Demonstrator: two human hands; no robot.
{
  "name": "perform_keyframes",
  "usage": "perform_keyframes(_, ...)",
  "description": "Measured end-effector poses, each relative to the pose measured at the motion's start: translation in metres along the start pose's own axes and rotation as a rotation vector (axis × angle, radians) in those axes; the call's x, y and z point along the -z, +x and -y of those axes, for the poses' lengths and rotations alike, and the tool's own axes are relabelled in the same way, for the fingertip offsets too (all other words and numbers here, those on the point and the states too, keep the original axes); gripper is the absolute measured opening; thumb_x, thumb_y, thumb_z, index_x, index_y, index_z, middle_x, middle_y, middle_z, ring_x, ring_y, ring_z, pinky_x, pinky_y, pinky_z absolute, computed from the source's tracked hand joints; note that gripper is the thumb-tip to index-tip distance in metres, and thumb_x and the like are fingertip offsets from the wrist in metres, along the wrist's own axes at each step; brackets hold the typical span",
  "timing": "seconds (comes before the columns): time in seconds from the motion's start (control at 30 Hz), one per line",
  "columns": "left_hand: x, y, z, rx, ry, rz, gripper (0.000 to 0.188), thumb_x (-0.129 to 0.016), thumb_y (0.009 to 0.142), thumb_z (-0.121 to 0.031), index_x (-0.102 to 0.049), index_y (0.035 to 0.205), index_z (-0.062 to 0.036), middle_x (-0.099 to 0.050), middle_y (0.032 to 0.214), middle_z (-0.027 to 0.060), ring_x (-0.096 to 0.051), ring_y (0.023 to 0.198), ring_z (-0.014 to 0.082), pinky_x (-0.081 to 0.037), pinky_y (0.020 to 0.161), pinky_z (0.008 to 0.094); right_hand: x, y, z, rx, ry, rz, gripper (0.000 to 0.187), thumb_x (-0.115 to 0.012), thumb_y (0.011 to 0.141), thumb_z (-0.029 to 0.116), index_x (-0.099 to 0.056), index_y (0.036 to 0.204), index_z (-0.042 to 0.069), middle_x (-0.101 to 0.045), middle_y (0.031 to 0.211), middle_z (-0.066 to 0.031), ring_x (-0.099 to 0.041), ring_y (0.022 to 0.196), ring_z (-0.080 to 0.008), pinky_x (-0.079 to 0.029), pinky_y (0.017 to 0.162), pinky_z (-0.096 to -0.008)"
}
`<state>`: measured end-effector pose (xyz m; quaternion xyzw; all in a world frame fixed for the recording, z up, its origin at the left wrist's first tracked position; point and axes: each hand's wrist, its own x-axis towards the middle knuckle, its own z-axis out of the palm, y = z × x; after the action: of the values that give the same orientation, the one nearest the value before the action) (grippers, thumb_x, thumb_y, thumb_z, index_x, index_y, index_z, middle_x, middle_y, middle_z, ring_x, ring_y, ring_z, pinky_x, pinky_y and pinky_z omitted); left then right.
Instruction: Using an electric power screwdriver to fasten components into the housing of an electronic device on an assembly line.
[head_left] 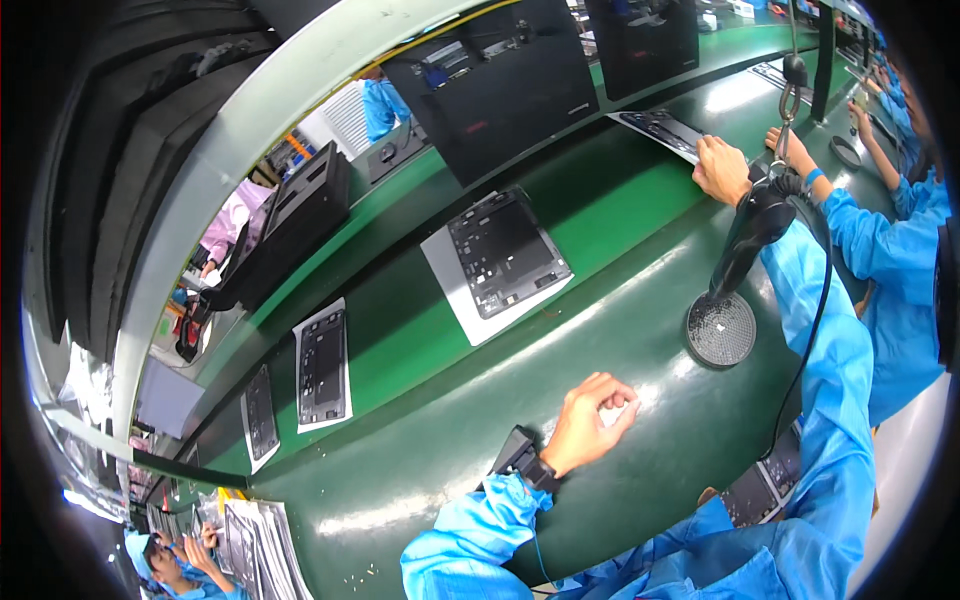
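My left hand (pixel 592 424) hovers over or rests on the green worktop, its fingers curled toward the thumb; a pale patch shows between them, too unclear to name. A dark band is around that wrist, and a small black device (pixel 515 450) lies beside it. My right arm reaches far forward; its hand (pixel 722 170) is closed at the near right end of a dark device housing (pixel 655 128) on a white sheet. Its fingertips are partly hidden. Below this hand hangs a black corded handheld tool (pixel 750 235) with a round perforated disc (pixel 720 328).
Housings on white sheets lie along the bright green strip: a large one (pixel 505 250) and two (pixel 322 365) (pixel 261 412) leftward. Dark screens (pixel 490 90) stand behind. A co-worker's hand (pixel 792 152) is right of mine. Stacked sheets (pixel 262 550) lie lower left.
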<state>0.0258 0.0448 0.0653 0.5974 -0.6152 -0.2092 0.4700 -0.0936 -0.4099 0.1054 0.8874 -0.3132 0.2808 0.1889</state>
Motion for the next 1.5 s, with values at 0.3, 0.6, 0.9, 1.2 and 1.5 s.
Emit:
perform_keyframes(0.3,-0.041,0.136,0.011,0.527,-1.120,-0.031,0.061,-0.042,0.108,-0.050,-0.048,0.142,0.0011,-0.060,0.134,0.0182,-0.063,0.113,0.0254,-0.049,0.101,0.0380,0.085,-0.033,0.063,0.128,0.446,0.002,0.035,-0.073,0.075,0.023,-0.058,0.096,0.000,-0.059,0.095,-0.0181,-0.060,0.100,-0.0384,-0.053,0.083,-0.0472)
perform_keyframes(0.6,-0.060,0.189,0.051,-0.189,-0.729,-0.365,0.013,-0.067,0.093,-0.006,-0.069,0.105,-0.0020,-0.071,0.094,0.0025,-0.067,0.082,0.0129,-0.055,0.069,0.0287,0.146,-0.086,0.101,0.308,0.836,-0.049,0.023,-0.072,0.083,0.010,-0.061,0.101,-0.001,-0.062,0.099,-0.0165,-0.060,0.098,-0.0375,-0.050,0.084,-0.0452)
perform_keyframes(0.9,0.026,0.068,0.009,0.480,-0.874,-0.389,0.025,-0.057,0.096,0.001,-0.060,0.120,0.0047,-0.067,0.114,0.0107,-0.066,0.103,0.0202,-0.054,0.092,0.0366,0.162,-0.169,0.018,-0.252,1.236,0.066,0.011,-0.060,0.098,0.010,-0.063,0.098,-0.001,-0.064,0.090,-0.0009,-0.060,0.083,-0.0087,-0.048,0.074,-0.0253)
perform_keyframes(1.2,0.032,-0.113,-0.044,0.739,-0.891,-0.223,0.036,-0.063,0.096,0.000,-0.057,0.131,0.0016,-0.066,0.123,0.0073,-0.065,0.111,0.0170,-0.053,0.098,0.0345,0.206,-0.251,0.050,-0.533,1.361,0.311,0.012,-0.060,0.100,0.015,-0.059,0.096,0.005,-0.058,0.079,0.0024,-0.055,0.071,-0.0035,-0.042,0.062,-0.0201)
perform_keyframes(1.5,0.006,-0.113,-0.072,0.719,-0.291,0.091,0.033,-0.071,0.096,-0.016,-0.062,0.122,0.0026,-0.071,0.100,0.0088,-0.069,0.092,0.0160,-0.055,0.079,0.0312,0.233,-0.268,0.115,-0.436,1.347,0.749,0.016,-0.071,0.092,0.015,-0.067,0.087,0.001,-0.063,0.065,-0.0006,-0.058,0.058,-0.0081,-0.042,0.054,-0.0242)
